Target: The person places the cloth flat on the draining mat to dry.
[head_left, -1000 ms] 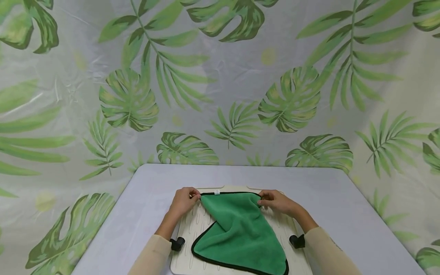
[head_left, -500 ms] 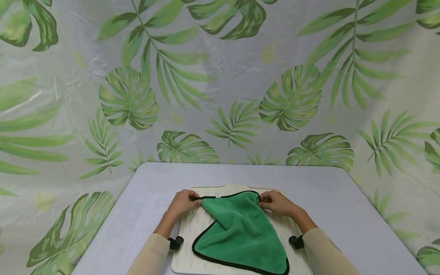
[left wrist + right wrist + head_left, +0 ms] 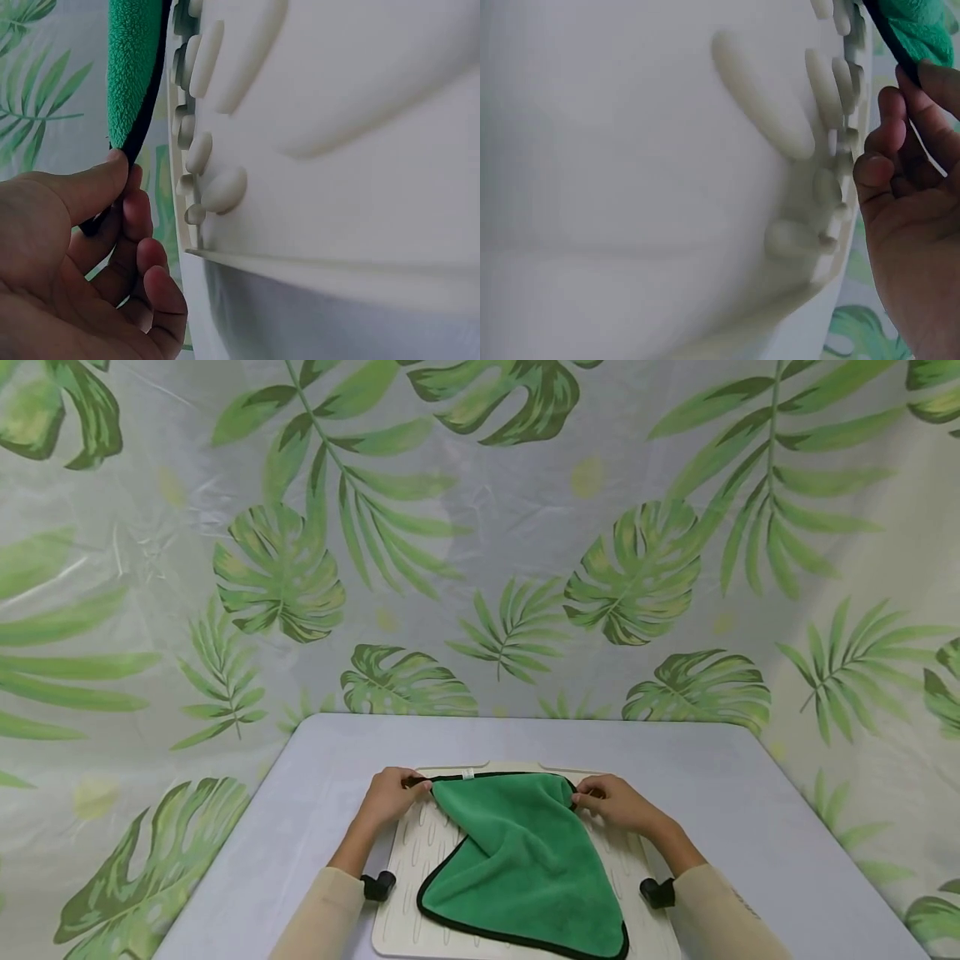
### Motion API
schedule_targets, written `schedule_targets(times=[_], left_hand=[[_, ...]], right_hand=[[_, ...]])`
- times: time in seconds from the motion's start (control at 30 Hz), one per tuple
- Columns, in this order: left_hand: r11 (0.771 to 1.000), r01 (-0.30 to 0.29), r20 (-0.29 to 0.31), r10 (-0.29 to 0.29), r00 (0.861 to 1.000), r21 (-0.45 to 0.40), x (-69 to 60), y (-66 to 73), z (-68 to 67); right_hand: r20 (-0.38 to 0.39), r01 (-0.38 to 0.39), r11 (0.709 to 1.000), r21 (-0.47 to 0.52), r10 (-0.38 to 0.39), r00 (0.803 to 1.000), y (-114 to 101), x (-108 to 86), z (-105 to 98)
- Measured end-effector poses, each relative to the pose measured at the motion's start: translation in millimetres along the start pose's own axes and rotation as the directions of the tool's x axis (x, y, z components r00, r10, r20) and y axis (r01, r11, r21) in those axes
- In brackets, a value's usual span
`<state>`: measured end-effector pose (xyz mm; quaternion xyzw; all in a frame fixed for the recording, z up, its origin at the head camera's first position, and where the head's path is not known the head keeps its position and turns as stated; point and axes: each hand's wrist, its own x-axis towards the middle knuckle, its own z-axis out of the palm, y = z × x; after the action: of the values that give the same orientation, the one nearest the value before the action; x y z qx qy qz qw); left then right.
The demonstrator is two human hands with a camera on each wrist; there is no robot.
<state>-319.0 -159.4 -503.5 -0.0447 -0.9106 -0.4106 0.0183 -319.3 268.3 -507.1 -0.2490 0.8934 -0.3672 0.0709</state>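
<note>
A green cloth [image 3: 525,852] with black edging lies partly folded over a cream ridged board [image 3: 405,885]. My left hand [image 3: 390,795] pinches its far left corner between thumb and fingers; the left wrist view shows the cloth [image 3: 135,75] raised off the board there. At the far right corner my right hand [image 3: 615,802] pinches the black edge, and in the right wrist view the cloth [image 3: 922,30] bunches above the thumb. A small white tag [image 3: 468,774] sits on the far edge between both hands. The near part of the cloth spreads toward me.
The board lies on a white table [image 3: 345,752] with rounded far corners. Raised oblong ridges [image 3: 761,97] cover the board, which has a low rim. A leaf-printed sheet [image 3: 510,527] hangs behind the table. Black wrist mounts [image 3: 378,885] sit by both sleeves.
Both hands keep their pinch on the cloth. The left hand has shifted slightly left and the right slightly right, so the far edge, slack half a second ago, is now drawn straighter.
</note>
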Motion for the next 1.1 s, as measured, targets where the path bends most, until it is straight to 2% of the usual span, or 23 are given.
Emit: schedule_targets(times=[0.2,0.3,0.47,0.63,0.9,1.0,1.1], left_hand=[[1.000,0.019,-0.009,-0.019,1.000,0.011,0.4,-2.9,-0.2],[0.999,0.033,-0.001,-0.033,0.999,0.017,0.8,-3.7,0.5],[1.000,0.015,-0.023,-0.014,1.000,0.024,4.1,-2.9,3.5],[0.999,-0.005,-0.055,0.008,0.998,0.041,7.4,-2.3,9.5],[0.995,0.095,-0.092,-0.093,0.991,0.019,0.9,-0.3,7.6],[0.994,0.102,-0.109,-0.099,0.989,0.028,-0.1,2.0,4.9],[0.995,0.094,-0.091,-0.089,0.992,0.043,0.7,3.4,5.2]], right_hand=[[-0.009,-0.025,0.999,0.022,0.025,1.000,5.7,-3.2,-4.4],[-0.026,-0.027,1.000,-0.001,0.027,0.999,7.8,-4.7,-6.8],[-0.114,-0.052,0.996,-0.069,0.044,0.993,7.0,-3.7,-7.3],[-0.189,-0.101,0.993,-0.068,0.086,0.978,4.9,-1.9,-0.5],[-0.230,-0.219,0.973,-0.079,0.195,0.953,6.3,-12.9,2.4],[-0.234,-0.234,0.968,-0.095,0.207,0.950,5.4,-16.0,-1.0],[-0.223,-0.220,0.968,-0.118,0.190,0.956,4.2,-16.3,-1.5]])
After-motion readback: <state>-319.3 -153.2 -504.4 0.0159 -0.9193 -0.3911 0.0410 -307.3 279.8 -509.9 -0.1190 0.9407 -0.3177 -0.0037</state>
